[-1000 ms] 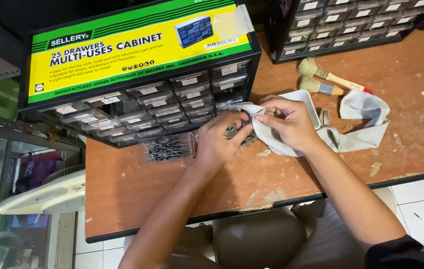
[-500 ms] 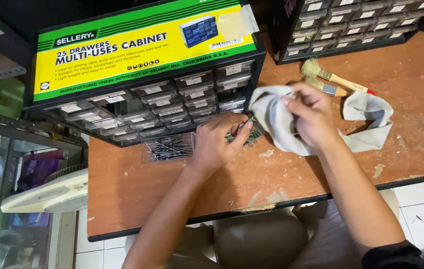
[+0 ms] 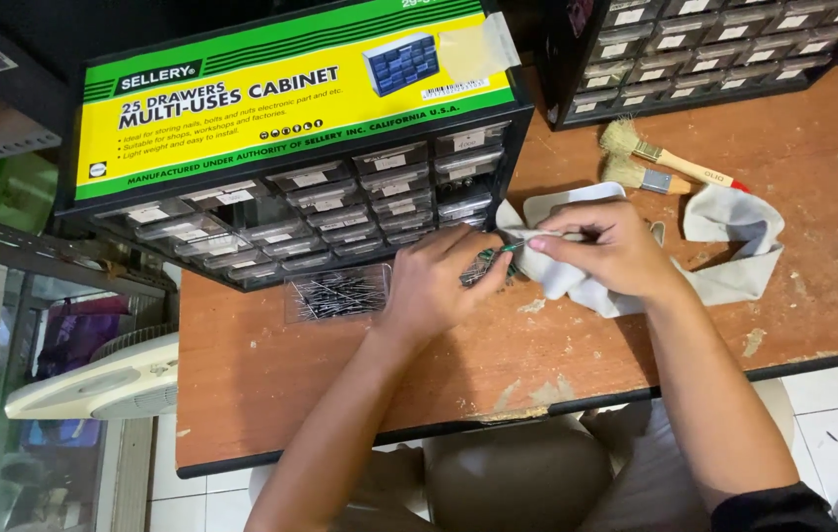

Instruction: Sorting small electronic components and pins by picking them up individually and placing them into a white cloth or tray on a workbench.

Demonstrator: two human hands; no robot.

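The right hand (image 3: 608, 248) pinches a thin green-tipped rod (image 3: 527, 242) against a soft grey cloth (image 3: 734, 251) on the worn wooden tabletop (image 3: 340, 374). The left hand (image 3: 439, 286) is curled over small dark parts (image 3: 483, 268), beside a clear plastic drawer (image 3: 338, 293) of metal pins.

Bright, even light; sharp, with soft shadows.

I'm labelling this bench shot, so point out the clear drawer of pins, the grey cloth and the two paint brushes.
clear drawer of pins (image 3: 335, 293), head view, on the pile of thin metal pins inside.
grey cloth (image 3: 744, 258), head view, on its right fold.
paint brushes (image 3: 657, 166), head view, between the two metal ferrules.
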